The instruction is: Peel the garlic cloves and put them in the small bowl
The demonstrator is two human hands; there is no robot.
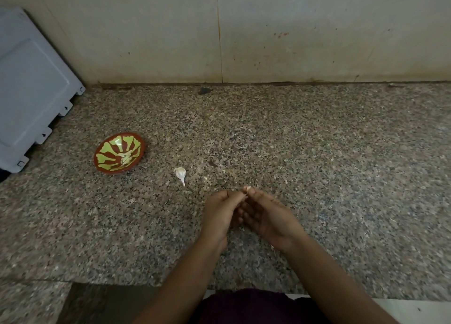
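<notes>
A small red bowl (107,167) with a green pattern stands on the speckled granite counter at the left, with a few pale peeled cloves (126,158) inside. A white piece of garlic with a stem (180,173) lies on the counter right of the bowl. My left hand (220,216) and my right hand (266,216) meet low in the middle, fingers curled, both pinching one garlic clove (247,189) at their fingertips. Most of that clove is hidden by my fingers.
A grey appliance (29,91) leans at the far left against the beige tiled wall (292,42). Small peel scraps (206,179) lie on the counter (341,165) near my hands. The counter's front edge runs along the bottom.
</notes>
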